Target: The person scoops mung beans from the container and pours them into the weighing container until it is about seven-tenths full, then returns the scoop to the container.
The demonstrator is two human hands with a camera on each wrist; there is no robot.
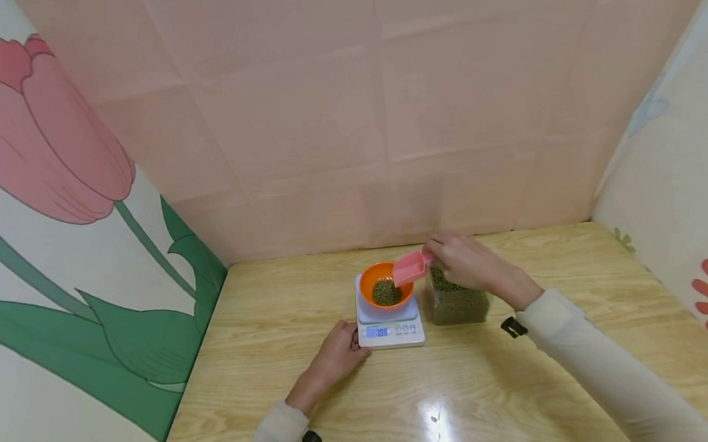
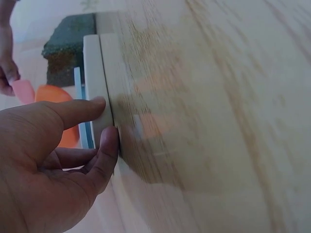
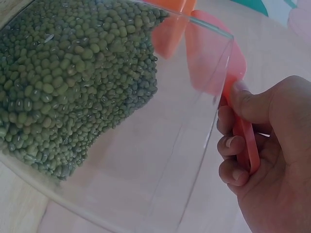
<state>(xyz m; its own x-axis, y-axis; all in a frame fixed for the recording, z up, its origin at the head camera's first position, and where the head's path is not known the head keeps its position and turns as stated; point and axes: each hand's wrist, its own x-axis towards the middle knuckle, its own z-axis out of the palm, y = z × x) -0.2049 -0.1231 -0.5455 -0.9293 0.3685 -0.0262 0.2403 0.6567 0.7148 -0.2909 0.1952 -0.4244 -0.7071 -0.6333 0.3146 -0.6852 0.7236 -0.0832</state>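
Observation:
A white kitchen scale [image 1: 392, 344] with a lit blue display carries an orange bowl [image 1: 365, 278] holding a small heap of mung beans [image 1: 387, 292]. At the scale's front left corner, my left hand [image 1: 338, 354] holds the edge; the left wrist view shows its fingertips [image 2: 99, 108] against the casing. My right hand [image 1: 462, 260] grips a pink scoop [image 3: 245, 141] by its handle, fingers wrapped around it. The scoop's blade overlaps the bowl's right rim in the head view. Right beside the scale, below my right hand, stands a clear container [image 1: 460, 316] of green mung beans [image 3: 82, 63].
The wooden table [image 1: 262, 308] meets a pink covered wall [image 1: 301, 150] at the back. A tulip-painted panel [image 1: 172, 340] borders the left side, and a flower-painted panel [image 1: 683, 228] the right. Black clips [image 1: 513, 327] hang at both sleeves.

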